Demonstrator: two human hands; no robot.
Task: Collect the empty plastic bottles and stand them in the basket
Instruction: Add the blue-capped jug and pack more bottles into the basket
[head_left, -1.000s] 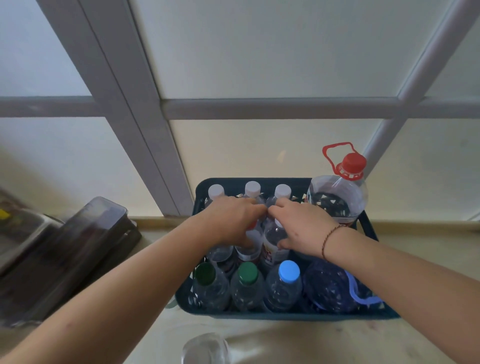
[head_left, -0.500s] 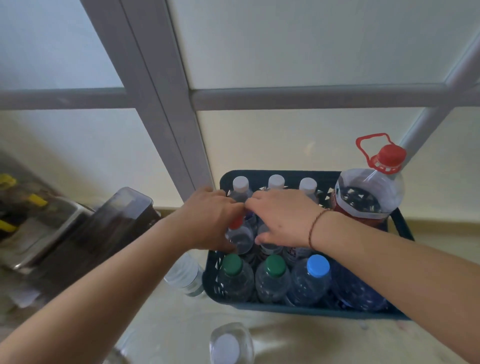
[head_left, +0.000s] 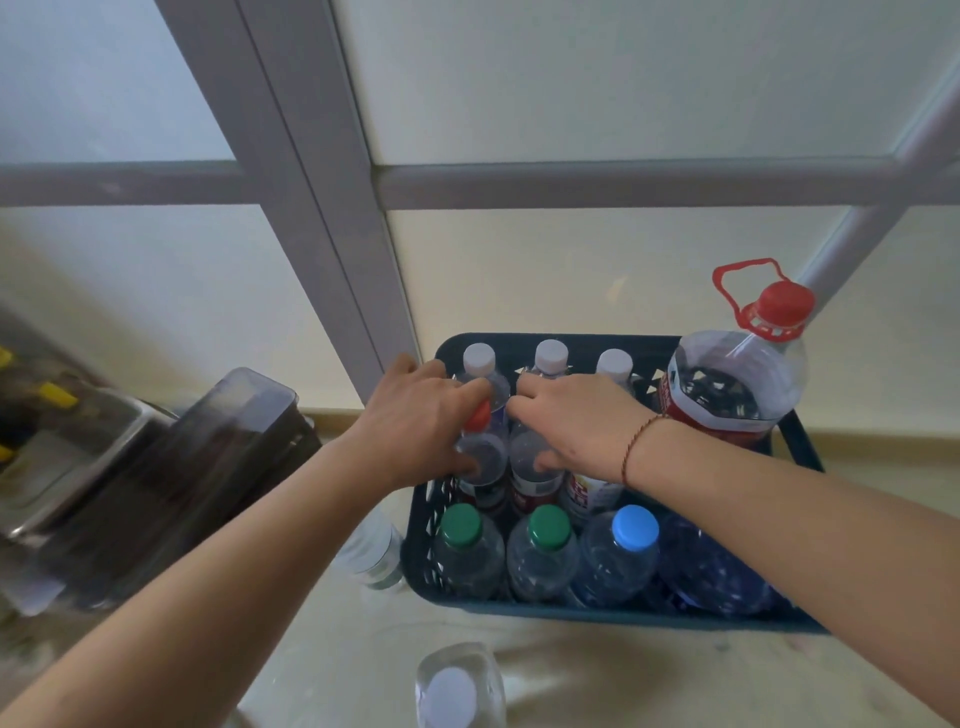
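A person looks down at a dark blue basket (head_left: 800, 431) on a pale floor, against a frosted glass door; both bare arms reach forward into it; the left hand (head_left: 415, 421) curls over the red cap and shoulder of a clear bottle (head_left: 483, 452) in the middle row, its grip closed round it; the right hand (head_left: 576, 421) lies just beside, over the next bottle (head_left: 530, 467), thumb on its near side and fingers over the top, seemingly holding it, though the cap is hidden; both bottles stand upright, long axis vertical, directly under the hands, each hand nearest its own bottle; three white-capped bottles stand behind, two green-capped and one blue-capped in front, and a large jug (head_left: 737, 384) with a red cap and handle fills the far right corner; judged from this, the hands are settling bottles straight down into the row; outside the basket, one bottle (head_left: 374, 551) lies just left of it, another (head_left: 457, 686) nearer the viewer
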